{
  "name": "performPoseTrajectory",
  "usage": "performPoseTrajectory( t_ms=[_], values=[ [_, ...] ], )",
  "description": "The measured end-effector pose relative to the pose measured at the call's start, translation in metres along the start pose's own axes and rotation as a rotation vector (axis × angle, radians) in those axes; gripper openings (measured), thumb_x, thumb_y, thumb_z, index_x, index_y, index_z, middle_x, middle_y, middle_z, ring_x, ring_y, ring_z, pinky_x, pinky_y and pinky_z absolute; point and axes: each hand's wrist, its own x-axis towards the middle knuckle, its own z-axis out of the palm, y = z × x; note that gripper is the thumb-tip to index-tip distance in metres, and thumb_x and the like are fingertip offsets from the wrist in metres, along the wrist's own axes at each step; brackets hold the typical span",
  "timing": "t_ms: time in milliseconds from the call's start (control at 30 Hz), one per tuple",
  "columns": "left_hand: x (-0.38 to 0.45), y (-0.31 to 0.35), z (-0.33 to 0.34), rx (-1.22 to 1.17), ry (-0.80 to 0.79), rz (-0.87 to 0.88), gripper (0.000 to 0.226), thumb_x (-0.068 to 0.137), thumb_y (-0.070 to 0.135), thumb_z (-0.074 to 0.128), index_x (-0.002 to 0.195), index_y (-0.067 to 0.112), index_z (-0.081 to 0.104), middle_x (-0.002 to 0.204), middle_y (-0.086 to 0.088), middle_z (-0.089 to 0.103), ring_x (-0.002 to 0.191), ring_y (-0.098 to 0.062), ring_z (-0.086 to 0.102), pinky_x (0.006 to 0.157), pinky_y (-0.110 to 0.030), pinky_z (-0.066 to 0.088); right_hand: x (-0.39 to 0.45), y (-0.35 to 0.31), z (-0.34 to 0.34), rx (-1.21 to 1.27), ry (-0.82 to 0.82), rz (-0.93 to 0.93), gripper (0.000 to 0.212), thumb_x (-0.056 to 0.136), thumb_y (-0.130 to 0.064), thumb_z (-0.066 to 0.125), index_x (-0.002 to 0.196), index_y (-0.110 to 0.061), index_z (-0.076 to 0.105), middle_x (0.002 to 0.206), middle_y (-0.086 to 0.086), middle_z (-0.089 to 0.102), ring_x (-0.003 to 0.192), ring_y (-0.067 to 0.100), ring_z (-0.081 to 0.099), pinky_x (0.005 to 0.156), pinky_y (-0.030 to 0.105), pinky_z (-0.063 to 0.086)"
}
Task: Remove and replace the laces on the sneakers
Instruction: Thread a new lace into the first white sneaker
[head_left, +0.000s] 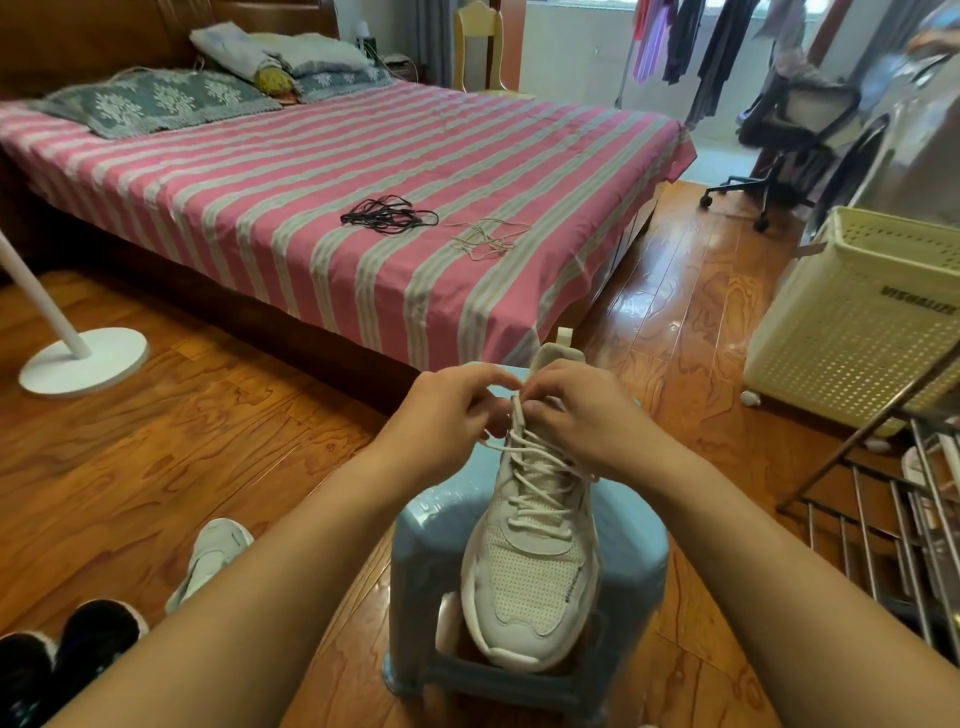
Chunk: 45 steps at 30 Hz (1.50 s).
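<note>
**Both hands working lace at top eyelets of sneaker on stool**

Lower centre of frame: beige sneaker (535, 561) sitting toe-near on blue stool (634, 561), part overhanging the seat edge. Left hand (447, 415) and right hand (582, 410) meeting at centre, fingers curled, both pinching the lace (537, 467) near the top eyelets.

Risks, my guess: sneaker tipping off stool if pulled hard; lace snagging in eyelets; tip slipping out of pinch.

Lower left: second pale sneaker (210, 561) and black shoes (67, 654) on floor.

Right edge: cream basket (857, 332), contents hidden.

Further up, centre: black laces (387, 215) and pale laces (485, 239) lying on striped bed (260, 208).
</note>
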Motion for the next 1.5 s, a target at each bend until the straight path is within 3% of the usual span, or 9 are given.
performPoseTrajectory(
  t_ms=[367,567,633,833,1000,1133,1267,1367,1500],
  values=[
    [0.011,0.004,0.002,-0.291,-0.126,-0.135,0.044,0.11,0.036,0.041,0.095,0.006,0.07,0.081,-0.026,0.067,0.064,-0.02,0.059,0.065,-0.036,0.051,-0.001,-0.009,0.001,0.173,0.037,0.075,0.017,0.096,-0.012,0.057,0.08,-0.015,0.062,0.106,0.002,0.06,0.105,0.016,0.055,0.093,0.033,0.047],
    [0.009,-0.002,-0.004,-0.323,-0.079,-0.182,0.06,0.107,0.049,0.036,0.086,0.004,0.069,0.068,-0.014,0.062,0.061,-0.017,0.057,0.061,-0.026,0.05,0.002,0.026,-0.055,1.495,0.554,0.559,0.017,0.101,0.001,0.048,0.086,-0.002,0.056,0.077,0.011,0.063,0.071,0.019,0.07,0.067,0.039,0.062],
    [0.008,-0.001,-0.003,-0.298,-0.083,-0.17,0.057,0.108,0.047,0.039,0.087,0.003,0.069,0.069,-0.01,0.063,0.062,-0.015,0.057,0.063,-0.028,0.05,-0.001,0.046,-0.063,1.64,0.765,0.65,0.02,0.103,0.0,0.042,0.087,-0.006,0.051,0.072,0.009,0.059,0.062,0.018,0.068,0.059,0.039,0.061],
    [0.009,0.003,0.006,-0.007,-0.16,-0.056,0.027,0.099,0.039,0.063,0.086,0.017,0.07,0.085,-0.008,0.063,0.069,-0.005,0.052,0.07,-0.021,0.044,0.001,0.032,-0.035,1.282,0.324,0.693,0.022,0.106,-0.012,0.044,0.091,-0.009,0.059,0.068,0.004,0.068,0.061,0.014,0.062,0.059,0.025,0.05],
    [0.015,0.014,0.012,-0.128,0.023,-0.182,0.021,0.094,0.022,0.069,0.081,0.007,0.074,0.082,-0.002,0.059,0.068,-0.003,0.05,0.068,-0.016,0.04,0.007,0.02,-0.052,1.549,0.426,0.504,0.01,0.105,-0.007,0.045,0.111,-0.006,0.053,0.094,0.014,0.073,0.084,0.02,0.073,0.071,0.027,0.058],
    [0.01,0.016,0.022,-0.432,0.156,-0.476,0.013,0.099,0.024,0.062,0.101,0.011,0.062,0.09,-0.002,0.063,0.076,-0.018,0.06,0.074,-0.037,0.053,-0.015,0.019,-0.045,0.781,0.236,0.676,0.036,0.1,-0.042,0.056,0.121,-0.012,0.053,0.115,0.015,0.064,0.093,0.022,0.066,0.081,0.043,0.061],
    [-0.01,0.024,0.02,-0.017,0.274,-0.033,0.012,0.094,0.014,0.062,0.102,0.022,0.06,0.101,0.006,0.054,0.091,-0.008,0.055,0.076,-0.024,0.045,-0.062,-0.005,-0.023,0.219,-0.232,0.572,0.05,0.082,-0.061,0.071,0.088,-0.012,0.061,0.079,0.001,0.062,0.069,0.012,0.054,0.063,0.033,0.052],
    [-0.023,0.026,0.026,0.243,0.045,0.306,0.031,0.086,0.016,0.065,0.114,0.026,0.069,0.111,0.007,0.048,0.107,-0.013,0.048,0.091,-0.027,0.043,-0.084,-0.006,-0.006,0.115,-0.231,0.36,0.031,0.091,-0.043,0.069,0.079,-0.016,0.064,0.073,-0.002,0.061,0.065,0.009,0.052,0.062,0.03,0.044],
    [-0.027,0.022,0.045,0.492,-0.044,0.42,0.021,0.091,0.038,0.069,0.111,0.03,0.07,0.125,0.001,0.054,0.117,-0.025,0.045,0.09,-0.047,0.043,-0.09,0.001,-0.042,0.839,-0.058,0.419,0.022,0.098,-0.02,0.06,0.078,-0.01,0.06,0.06,0.004,0.053,0.059,0.015,0.053,0.069,0.03,0.052]
  ],
)
